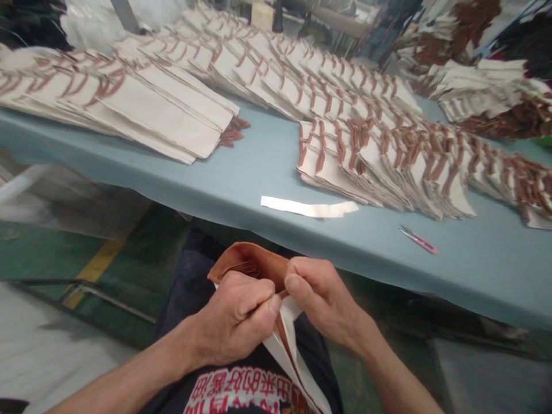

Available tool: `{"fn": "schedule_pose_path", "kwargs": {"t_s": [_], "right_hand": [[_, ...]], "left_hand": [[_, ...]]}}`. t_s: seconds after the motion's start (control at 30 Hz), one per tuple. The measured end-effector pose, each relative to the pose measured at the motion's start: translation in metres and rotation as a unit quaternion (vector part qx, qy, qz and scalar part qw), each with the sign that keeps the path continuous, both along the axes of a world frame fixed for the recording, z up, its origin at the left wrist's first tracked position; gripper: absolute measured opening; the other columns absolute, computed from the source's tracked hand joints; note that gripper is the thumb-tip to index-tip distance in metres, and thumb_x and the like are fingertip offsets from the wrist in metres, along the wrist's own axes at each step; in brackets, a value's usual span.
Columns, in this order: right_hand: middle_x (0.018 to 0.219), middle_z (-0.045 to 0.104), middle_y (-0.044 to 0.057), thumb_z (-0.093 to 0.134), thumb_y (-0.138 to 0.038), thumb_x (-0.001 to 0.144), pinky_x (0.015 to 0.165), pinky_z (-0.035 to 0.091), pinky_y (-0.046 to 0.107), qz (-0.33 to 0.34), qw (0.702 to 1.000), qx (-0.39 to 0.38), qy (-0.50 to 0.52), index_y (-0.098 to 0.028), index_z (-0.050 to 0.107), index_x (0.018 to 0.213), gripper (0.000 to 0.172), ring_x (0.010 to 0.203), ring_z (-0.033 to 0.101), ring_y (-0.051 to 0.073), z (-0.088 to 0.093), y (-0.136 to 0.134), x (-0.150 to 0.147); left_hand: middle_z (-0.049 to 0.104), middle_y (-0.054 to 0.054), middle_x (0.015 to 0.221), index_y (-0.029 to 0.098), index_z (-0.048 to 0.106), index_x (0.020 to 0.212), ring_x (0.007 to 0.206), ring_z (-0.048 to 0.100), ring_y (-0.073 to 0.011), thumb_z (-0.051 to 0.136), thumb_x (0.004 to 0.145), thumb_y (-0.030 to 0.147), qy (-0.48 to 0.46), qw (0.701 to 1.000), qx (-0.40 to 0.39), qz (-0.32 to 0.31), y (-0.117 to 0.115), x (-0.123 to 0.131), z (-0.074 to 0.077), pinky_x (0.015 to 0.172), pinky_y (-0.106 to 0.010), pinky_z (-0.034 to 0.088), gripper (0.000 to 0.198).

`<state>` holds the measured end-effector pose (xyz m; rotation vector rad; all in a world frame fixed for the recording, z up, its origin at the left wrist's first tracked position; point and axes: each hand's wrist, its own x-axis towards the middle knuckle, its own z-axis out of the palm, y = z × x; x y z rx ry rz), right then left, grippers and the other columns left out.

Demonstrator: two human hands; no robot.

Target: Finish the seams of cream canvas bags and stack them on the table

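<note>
Over my lap, both hands grip the edge of a sewn piece, white cloth with a brown lining (263,257), and its brown inner side faces up. My left hand (241,313) is closed with thumb and finger pinching the edge near the middle. Close beside it, my right hand (325,296) is also closed on the same edge. The white part of the piece hangs down between my wrists toward my lap. What lies inside the fingers is hidden.
A blue-covered table (215,190) runs across ahead of me. On it lie stacks of white cloth pieces (164,109) with brown trim, more overlapping pieces (379,161), a white strip (308,208) and pink thread snips (419,239). A cloth heap (487,98) sits at the far right.
</note>
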<state>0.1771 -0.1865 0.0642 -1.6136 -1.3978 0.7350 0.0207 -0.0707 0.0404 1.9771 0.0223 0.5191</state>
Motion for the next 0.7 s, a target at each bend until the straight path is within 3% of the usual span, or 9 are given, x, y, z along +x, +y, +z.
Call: {"fn": "schedule_pose_path", "kwargs": {"t_s": [0.23, 0.4, 0.5, 0.7], "right_hand": [[0.059, 0.037, -0.004, 0.033, -0.059, 0.110, 0.053, 0.025, 0.028, -0.058, 0.993, -0.014, 0.101, -0.021, 0.037, 0.062, 0.061, 0.054, 0.034, 0.011, -0.030, 0.010, -0.013], [0.058, 0.037, -0.004, 0.029, -0.054, 0.111, 0.056, 0.025, 0.031, -0.072, 0.995, -0.001, 0.073, -0.022, 0.037, 0.063, 0.058, 0.053, 0.035, 0.012, -0.040, 0.009, -0.027], [0.058, 0.038, -0.004, 0.023, -0.054, 0.112, 0.058, 0.029, 0.032, -0.095, 0.989, 0.018, 0.114, -0.023, 0.038, 0.063, 0.060, 0.054, 0.037, 0.013, -0.048, 0.005, -0.037], [0.055, 0.035, -0.004, 0.021, -0.059, 0.111, 0.052, 0.026, 0.031, -0.097, 0.978, 0.015, 0.186, -0.024, 0.033, 0.060, 0.063, 0.051, 0.030, 0.012, -0.073, -0.006, -0.045]], "left_hand": [[0.033, 0.008, 0.056, 0.022, 0.027, 0.066, 0.046, 0.032, -0.0060, 0.044, 0.094, 0.010, -0.046, 0.998, -0.020, 0.040, -0.009, 0.006, 0.005, 0.049, -0.024, 0.025, 0.034], [0.029, 0.008, 0.053, 0.022, 0.026, 0.063, 0.045, 0.027, -0.0068, 0.044, 0.087, 0.004, -0.066, 0.997, 0.007, 0.039, -0.019, 0.008, 0.002, 0.048, -0.025, 0.024, 0.034], [0.033, 0.008, 0.051, 0.022, 0.029, 0.063, 0.046, 0.029, -0.0076, 0.044, 0.084, 0.004, -0.068, 0.997, 0.026, 0.041, -0.027, 0.006, 0.002, 0.050, -0.026, 0.025, 0.031], [0.041, 0.007, 0.050, 0.022, 0.033, 0.063, 0.045, 0.032, -0.0085, 0.044, 0.083, 0.005, -0.042, 0.995, 0.052, 0.080, -0.049, 0.001, 0.005, 0.050, -0.028, 0.026, 0.029]]}}
